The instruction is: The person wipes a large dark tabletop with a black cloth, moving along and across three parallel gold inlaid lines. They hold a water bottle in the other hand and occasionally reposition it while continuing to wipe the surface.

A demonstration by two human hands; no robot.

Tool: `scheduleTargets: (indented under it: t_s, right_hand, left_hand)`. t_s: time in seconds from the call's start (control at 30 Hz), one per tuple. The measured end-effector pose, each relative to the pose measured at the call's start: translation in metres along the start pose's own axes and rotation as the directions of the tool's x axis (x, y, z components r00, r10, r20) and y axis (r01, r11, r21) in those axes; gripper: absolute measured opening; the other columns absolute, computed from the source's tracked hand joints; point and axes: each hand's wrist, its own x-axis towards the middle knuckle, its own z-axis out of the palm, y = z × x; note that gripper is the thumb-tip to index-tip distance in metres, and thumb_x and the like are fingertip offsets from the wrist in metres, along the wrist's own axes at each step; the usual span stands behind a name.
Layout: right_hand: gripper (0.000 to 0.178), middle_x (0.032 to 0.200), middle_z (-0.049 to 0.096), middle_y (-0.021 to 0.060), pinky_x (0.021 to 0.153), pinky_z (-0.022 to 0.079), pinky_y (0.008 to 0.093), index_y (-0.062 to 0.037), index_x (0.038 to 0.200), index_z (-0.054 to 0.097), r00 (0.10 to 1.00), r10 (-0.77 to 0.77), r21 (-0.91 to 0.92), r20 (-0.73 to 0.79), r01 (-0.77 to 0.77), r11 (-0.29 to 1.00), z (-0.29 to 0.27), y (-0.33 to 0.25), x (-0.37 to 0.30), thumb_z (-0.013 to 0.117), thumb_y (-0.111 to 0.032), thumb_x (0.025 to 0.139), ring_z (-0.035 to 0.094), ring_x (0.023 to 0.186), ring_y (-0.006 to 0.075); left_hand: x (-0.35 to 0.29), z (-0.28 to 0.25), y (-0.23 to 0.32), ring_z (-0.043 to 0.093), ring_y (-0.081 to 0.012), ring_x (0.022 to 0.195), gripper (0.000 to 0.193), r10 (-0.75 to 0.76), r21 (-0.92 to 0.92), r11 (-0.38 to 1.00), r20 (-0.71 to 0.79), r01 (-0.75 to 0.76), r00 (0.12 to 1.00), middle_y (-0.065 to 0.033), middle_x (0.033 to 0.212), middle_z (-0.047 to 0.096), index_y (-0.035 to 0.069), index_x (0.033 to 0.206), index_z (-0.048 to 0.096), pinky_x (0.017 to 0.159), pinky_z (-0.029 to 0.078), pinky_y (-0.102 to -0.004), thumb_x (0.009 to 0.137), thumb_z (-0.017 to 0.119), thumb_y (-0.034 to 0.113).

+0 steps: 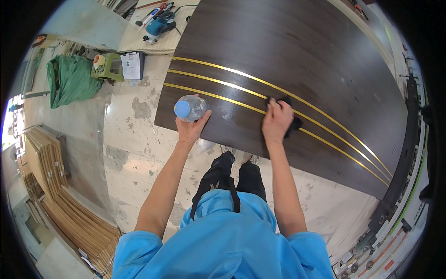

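A large dark brown panel (241,39) lies in front of me, with three thin gold strips (225,83) running across it. My left hand (191,130) is wrapped round a clear plastic bottle (199,106) with a light blue cap, held over the panel's near left corner. Farther right, my right hand (277,122) presses a black cloth (294,124) onto the panel over the gold strips. Its fingers are closed on the cloth, which shows on both sides of the hand.
Beyond the panel's left edge, a teal power tool (160,25) lies on a pale board. A green stool (108,67), a clipboard with papers (132,66) and a green sack (72,79) stand at the left. Stacked brown boards (69,218) fill the lower left. A dark machine rail (406,139) borders the right.
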Motion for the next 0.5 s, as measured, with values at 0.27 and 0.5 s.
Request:
scheduleTargets:
  t_s: [0.27,0.5]
  right_hand:
    - [0.012,0.099,0.066,0.0165,0.088,0.051,0.0497,-0.003,0.099,0.068,0.945,0.262,0.05,0.197,-0.276,0.96,-0.026,-0.019,0.016,0.074,-0.004,0.089,0.064,0.098,0.0392]
    - [0.009,0.099,0.065,0.0184,0.089,0.051,0.0509,-0.0041,0.095,0.064,0.896,-0.084,0.198,0.436,-0.004,0.98,0.004,-0.051,0.028,0.072,-0.006,0.091,0.063,0.101,0.0411]
  left_hand:
    - [-0.004,0.007,-0.007,0.072,-0.0296,0.113,0.065,0.049,0.06,0.997,-0.119,-0.042,0.992,-0.0136,0.121,0.073,0.003,0.13,0.066,0.1,0.056,-0.0408,0.083,0.094,0.039]
    - [-0.003,0.009,-0.008,0.07,-0.0347,0.115,0.065,-0.088,-0.119,0.99,-0.106,0.075,0.991,-0.0136,0.125,0.07,0.005,0.128,0.067,0.098,0.057,-0.0428,0.079,0.095,0.037]
